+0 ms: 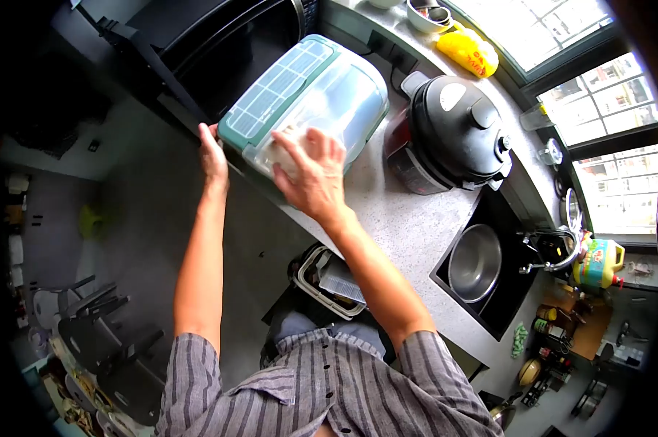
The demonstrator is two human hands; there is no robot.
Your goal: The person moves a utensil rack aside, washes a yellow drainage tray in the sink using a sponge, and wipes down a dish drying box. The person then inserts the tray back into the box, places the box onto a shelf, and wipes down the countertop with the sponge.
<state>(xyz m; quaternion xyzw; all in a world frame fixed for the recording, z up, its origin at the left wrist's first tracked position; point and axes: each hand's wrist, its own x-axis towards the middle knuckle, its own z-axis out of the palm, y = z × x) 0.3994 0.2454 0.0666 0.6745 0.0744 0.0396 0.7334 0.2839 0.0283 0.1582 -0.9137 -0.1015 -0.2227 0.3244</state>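
Observation:
A plastic storage box point(343, 95) with a clear lid and green trim sits at the counter's left edge, against a dark appliance. My left hand point(214, 162) grips its near left side, thumb up at the rim and the other fingers partly hidden. Over the near part of the clear lid is my right hand point(313, 175), smeared by motion, fingers bent and somewhat apart. It presses on a pale, crumpled cloth point(287, 149), mostly covered by the fingers. Contents of the box are hard to make out through the lid.
A black pressure cooker point(456, 131) stands right of the box. Beyond it a steel bowl point(476, 264) sits in the black sink point(498, 320). A yellow bag point(469, 51) lies on the windowsill. Below the counter edge is an open bin point(307, 280). Chairs point(96, 335) stand at lower left.

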